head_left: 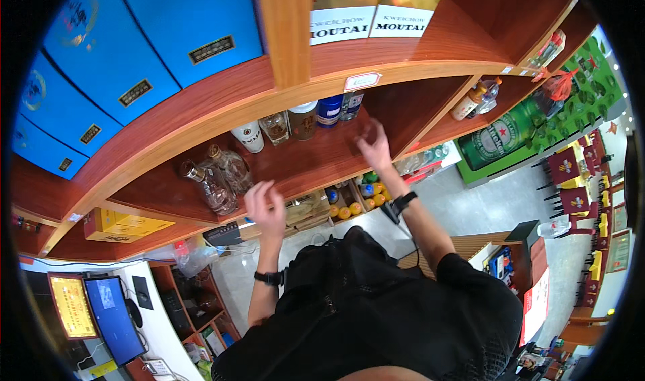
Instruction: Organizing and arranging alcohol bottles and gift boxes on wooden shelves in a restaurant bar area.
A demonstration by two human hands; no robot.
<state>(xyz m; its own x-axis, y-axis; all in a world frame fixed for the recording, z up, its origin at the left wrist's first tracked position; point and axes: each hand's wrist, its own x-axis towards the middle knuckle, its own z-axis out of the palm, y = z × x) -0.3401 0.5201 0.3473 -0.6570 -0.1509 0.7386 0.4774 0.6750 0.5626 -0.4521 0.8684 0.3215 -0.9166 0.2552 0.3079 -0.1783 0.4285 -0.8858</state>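
My left hand (265, 207) is raised at the front edge of the wooden shelf (316, 156), fingers loosely curved and holding nothing. Close by on its left stand two clear glass bottles (213, 191) with ornate stoppers. My right hand (374, 147) reaches over the shelf farther right, thumb and fingers apart around nothing. Left of it, along the back, is a row: a white bottle (248, 138), a clear square bottle (275, 130), a grey-brown bottle (303, 121), a blue bottle (329, 111) and a clear bottle with a blue label (351, 105).
Large blue boxes (144, 52) and white-and-gold boxes (373, 18) fill the shelf above. A wooden divider (437, 112) stands right of my right hand, with more bottles (468, 103) beyond. Yellow boxes (124, 225) sit lower left. Below are bins of yellow-capped items (346, 212).
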